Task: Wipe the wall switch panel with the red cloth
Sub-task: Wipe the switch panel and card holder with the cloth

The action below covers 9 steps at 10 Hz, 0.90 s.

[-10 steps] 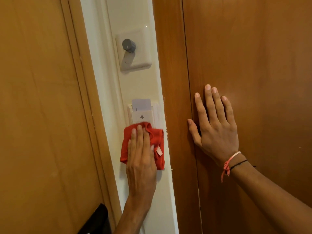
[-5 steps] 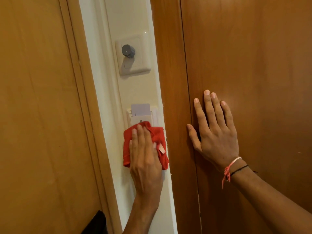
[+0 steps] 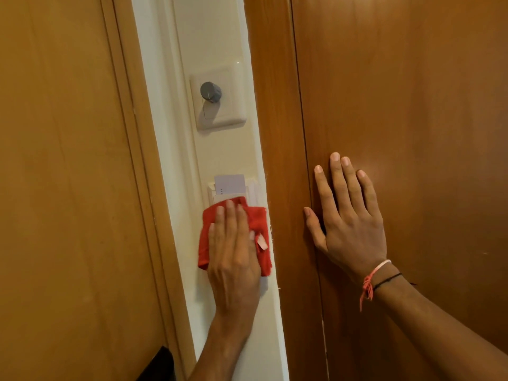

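Observation:
A red cloth (image 3: pixel 259 218) lies flat against the cream wall strip, and my left hand (image 3: pixel 233 254) presses on it with fingers together, pointing up. The cloth covers the lower part of a white wall switch panel (image 3: pixel 254 189) that has a pale card (image 3: pixel 229 184) standing in its top slot. My right hand (image 3: pixel 347 218) rests open and flat on the brown wooden panel to the right, holding nothing; a red string and a black thread circle its wrist.
Higher on the cream wall (image 3: pixel 214 37) sits a second white plate (image 3: pixel 220 100) with a grey round knob (image 3: pixel 210 91). A lighter wooden door (image 3: pixel 63 160) stands at the left, darker wood (image 3: pixel 412 92) at the right. A black object (image 3: pixel 162 364) shows at the bottom left.
My left hand and the cloth have slid up the wall, now hiding the panel's lower face and arrow mark. The view has tilted up, so everything sits lower; my right hand stays flat.

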Tool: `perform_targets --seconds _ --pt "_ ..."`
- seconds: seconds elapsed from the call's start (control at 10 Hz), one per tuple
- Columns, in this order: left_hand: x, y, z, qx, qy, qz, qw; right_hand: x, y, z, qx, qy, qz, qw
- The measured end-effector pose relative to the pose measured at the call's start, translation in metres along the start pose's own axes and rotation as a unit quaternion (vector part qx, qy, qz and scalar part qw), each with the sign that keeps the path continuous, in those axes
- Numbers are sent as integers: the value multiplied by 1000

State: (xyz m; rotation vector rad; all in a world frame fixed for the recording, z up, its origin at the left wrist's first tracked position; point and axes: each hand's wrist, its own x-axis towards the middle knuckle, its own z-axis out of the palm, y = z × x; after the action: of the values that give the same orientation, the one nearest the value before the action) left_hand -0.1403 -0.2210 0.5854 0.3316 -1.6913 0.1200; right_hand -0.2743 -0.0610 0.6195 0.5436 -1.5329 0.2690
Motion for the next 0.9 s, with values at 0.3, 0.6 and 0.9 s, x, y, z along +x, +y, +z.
perform_targets --seconds 0.3,0.6,0.9 --pt "16 13 -6 90 -32 100 990 0 0 -2 4 0 1 1000" --pt "9 7 -7 120 -54 143 981 1 0 -6 13 1 2 1000" --pt "-7 1 -7 78 -52 129 987 0 1 -6 24 -10 -2 1000"
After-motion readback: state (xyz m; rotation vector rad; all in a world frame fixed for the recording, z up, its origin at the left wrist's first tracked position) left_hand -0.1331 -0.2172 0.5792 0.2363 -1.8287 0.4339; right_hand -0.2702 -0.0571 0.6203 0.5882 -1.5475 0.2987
